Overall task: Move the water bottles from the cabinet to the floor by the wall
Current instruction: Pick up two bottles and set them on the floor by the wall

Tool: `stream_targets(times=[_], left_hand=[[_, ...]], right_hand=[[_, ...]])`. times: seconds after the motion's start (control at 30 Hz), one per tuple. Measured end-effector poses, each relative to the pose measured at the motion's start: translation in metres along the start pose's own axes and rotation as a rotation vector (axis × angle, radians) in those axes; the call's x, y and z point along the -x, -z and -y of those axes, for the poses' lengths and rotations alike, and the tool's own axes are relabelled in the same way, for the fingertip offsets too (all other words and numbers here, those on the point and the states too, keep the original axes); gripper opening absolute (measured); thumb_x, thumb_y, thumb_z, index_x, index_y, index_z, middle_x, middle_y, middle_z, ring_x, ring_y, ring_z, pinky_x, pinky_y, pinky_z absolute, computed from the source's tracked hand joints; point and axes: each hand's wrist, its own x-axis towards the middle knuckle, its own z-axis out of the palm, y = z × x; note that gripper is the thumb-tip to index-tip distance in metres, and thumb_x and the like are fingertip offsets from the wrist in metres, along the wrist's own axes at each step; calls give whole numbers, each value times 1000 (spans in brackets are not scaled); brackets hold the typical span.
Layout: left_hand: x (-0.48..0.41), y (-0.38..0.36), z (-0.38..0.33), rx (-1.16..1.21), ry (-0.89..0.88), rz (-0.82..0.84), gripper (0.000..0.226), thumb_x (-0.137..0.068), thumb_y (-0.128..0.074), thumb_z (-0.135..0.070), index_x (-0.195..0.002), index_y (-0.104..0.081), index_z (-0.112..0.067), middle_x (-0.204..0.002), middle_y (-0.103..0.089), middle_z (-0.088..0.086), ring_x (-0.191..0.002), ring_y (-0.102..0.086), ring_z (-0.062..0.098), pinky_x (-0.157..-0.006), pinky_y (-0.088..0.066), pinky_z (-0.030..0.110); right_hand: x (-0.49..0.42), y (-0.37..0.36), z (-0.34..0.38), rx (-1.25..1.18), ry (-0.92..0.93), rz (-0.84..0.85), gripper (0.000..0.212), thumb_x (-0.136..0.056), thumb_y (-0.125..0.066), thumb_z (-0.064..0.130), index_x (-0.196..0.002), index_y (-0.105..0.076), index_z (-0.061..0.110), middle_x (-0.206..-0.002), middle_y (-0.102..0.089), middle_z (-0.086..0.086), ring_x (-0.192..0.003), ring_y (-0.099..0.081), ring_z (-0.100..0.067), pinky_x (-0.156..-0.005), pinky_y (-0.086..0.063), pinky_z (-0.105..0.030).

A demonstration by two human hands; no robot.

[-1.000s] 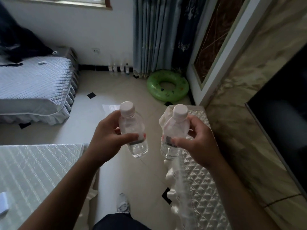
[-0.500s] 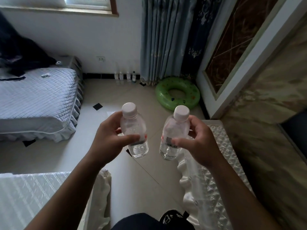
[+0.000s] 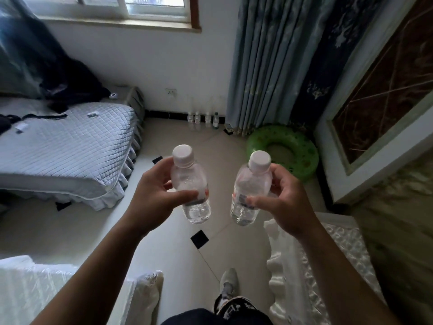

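Observation:
My left hand (image 3: 155,195) grips a small clear water bottle (image 3: 191,186) with a white cap, held upright at chest height. My right hand (image 3: 287,200) grips a second, matching bottle (image 3: 250,191), tilted slightly left. Both bottles hang over the tiled floor (image 3: 218,148). Far ahead, several small bottles (image 3: 202,119) stand in a row on the floor against the white wall (image 3: 145,66), under the window and left of the curtain.
A bed with a grey quilted cover (image 3: 63,146) fills the left. A green swim ring (image 3: 282,151) lies on the floor by the curtain (image 3: 262,62). A white quilted cabinet top (image 3: 328,266) is at my right, another white surface (image 3: 46,289) at lower left. My shoe (image 3: 228,285) shows below.
I have walked forward along the aisle with both bottles; the bed, swim ring and row of bottles by the wall have drawn closer, and the cabinet has slid back beside me.

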Motion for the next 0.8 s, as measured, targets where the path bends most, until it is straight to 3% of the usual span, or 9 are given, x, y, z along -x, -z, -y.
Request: stream_targets(times=[0.33, 0.7, 0.8], left_hand=[[-124, -3, -13, -1, -14, -76, 63, -54, -84, -24, -114, -65, -19, -108, -73, 10, -101, -70, 28, -94, -54, 50], [-262, 46, 18, 75, -12, -110, 68, -57, -85, -21, -120, -62, -12, -113, -71, 13, -106, -68, 32, -97, -51, 56], [-307, 73, 27, 80, -15, -112, 66, -57, -85, -22, -119, -63, -16, -112, -72, 10, -105, -69, 30, -96, -53, 53]], right_hand=[[-153, 31, 17, -11, 56, 102, 62, -54, -86, 23, -111, -63, 29, -100, -72, 7, -93, -68, -11, -82, -55, -30], [-302, -11, 26, 43, 70, 138, 65, -51, -87, 24, -112, -64, 27, -100, -73, 6, -91, -69, -11, -81, -56, -31], [-348, -38, 30, 53, 59, 131, 66, -51, -88, 27, -113, -64, 29, -102, -72, 6, -93, -69, -14, -85, -57, -38]])
